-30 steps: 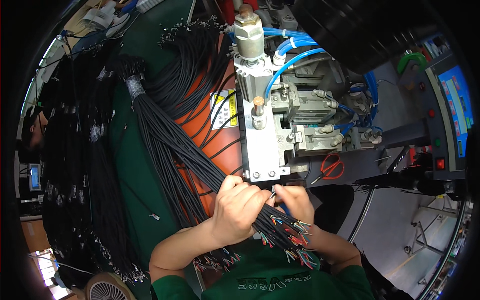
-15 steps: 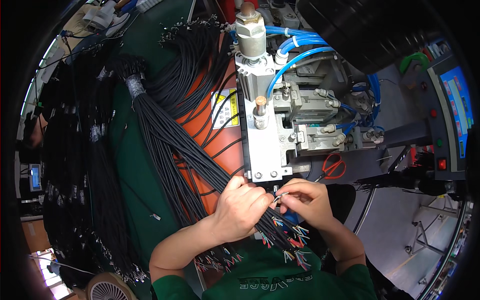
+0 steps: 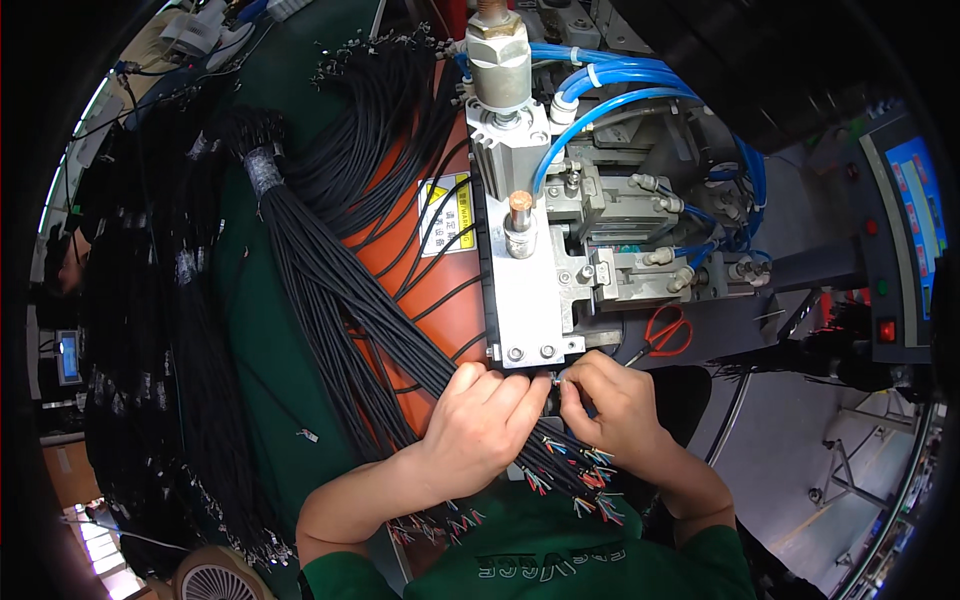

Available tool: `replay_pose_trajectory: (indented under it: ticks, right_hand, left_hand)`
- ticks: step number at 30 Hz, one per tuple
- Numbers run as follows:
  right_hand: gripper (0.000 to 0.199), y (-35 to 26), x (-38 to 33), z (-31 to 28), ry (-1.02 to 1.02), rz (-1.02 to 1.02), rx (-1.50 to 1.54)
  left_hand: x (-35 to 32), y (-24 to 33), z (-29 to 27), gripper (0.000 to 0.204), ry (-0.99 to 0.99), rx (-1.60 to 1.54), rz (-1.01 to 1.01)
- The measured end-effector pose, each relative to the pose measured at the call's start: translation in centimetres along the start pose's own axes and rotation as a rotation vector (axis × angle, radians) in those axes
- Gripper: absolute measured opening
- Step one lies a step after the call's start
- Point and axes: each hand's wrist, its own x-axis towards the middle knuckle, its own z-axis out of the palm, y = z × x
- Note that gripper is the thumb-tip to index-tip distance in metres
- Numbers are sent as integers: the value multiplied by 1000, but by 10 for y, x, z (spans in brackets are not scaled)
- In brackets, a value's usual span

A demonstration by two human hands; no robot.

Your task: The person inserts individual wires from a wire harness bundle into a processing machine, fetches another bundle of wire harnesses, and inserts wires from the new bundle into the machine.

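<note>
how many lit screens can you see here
2: a blue control-panel screen at the right edge, and a small display at the far left. Others may be hidden.

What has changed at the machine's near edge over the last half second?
The left hand and right hand have moved their fingertips slightly up, toward the near edge of the pneumatic machine. No clear release or new grasp shows. The black cable bundle's taped section and red-handled scissors stayed put.

The left hand (image 3: 480, 425) holds black cables (image 3: 335, 290) beside the metal machine (image 3: 525, 310).
</note>
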Motion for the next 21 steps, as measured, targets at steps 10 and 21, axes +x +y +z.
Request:
replay_pose_trajectory:
  ticks: [10,21]
  right_hand:
    - [8,-3,0,2,85,-62,-37]
    - [9,-9,3,-3,36,-85,-189]
  left_hand:
    - [2,-1,-5,36,-29,45,137]
    - [8,7,-5,27,-64,150,101]
